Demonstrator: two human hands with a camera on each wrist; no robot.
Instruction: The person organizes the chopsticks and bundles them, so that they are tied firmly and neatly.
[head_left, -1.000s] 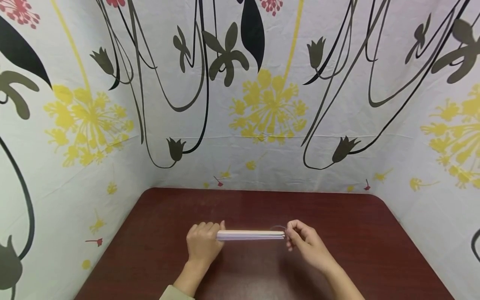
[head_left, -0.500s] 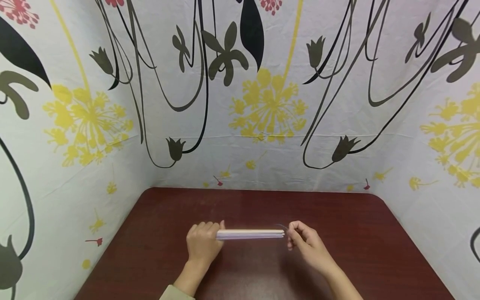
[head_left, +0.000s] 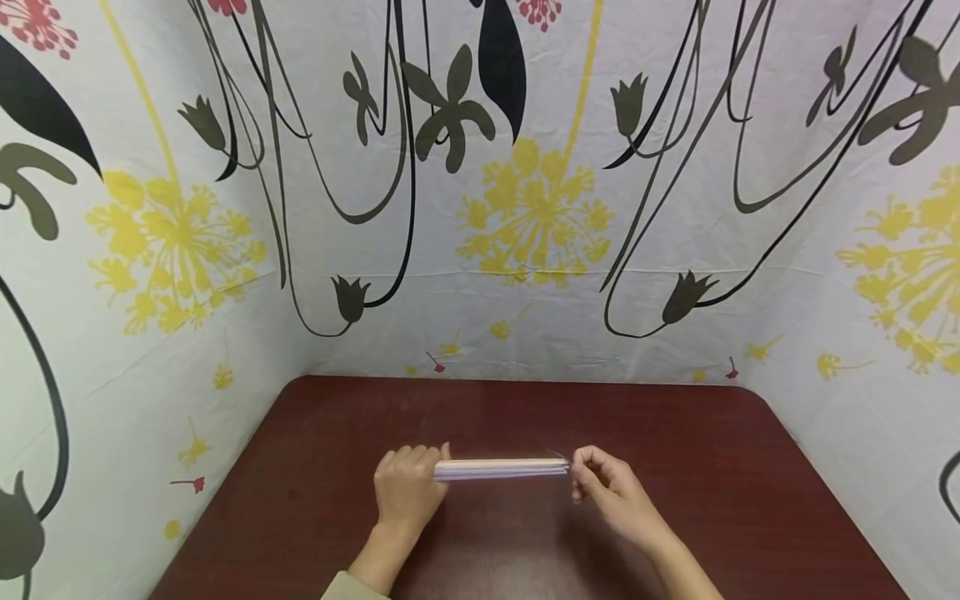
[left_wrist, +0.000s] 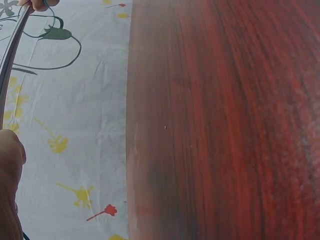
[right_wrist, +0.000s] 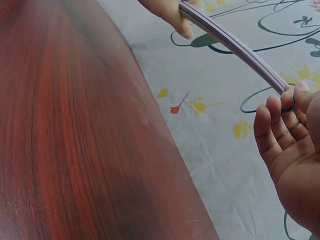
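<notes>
My left hand (head_left: 408, 487) grips a bundle of slim pale lavender sticks (head_left: 502, 469) at one end. The bundle stretches level to the right above the table. At its free end, my right hand (head_left: 611, 492) pinches a thin dark blue elastic loop (right_wrist: 242, 106) between thumb and fingertips. In the right wrist view the loop hangs out to the side of the fingers, and the fingertips sit right at the stick ends. The left wrist view shows part of the left hand (left_wrist: 9, 170) at its edge, and the bundle rising toward the right hand's fingers.
A dark red-brown wooden table (head_left: 480, 417) with rounded far corners lies beneath both hands. White cloth (head_left: 525, 350) printed with flowers and stems hangs behind it and on both sides.
The elastic loop, arched above the bundle's free end earlier, now shows as a short dark strand close at the stick ends. My right hand has shifted slightly; the left hand holds still.
</notes>
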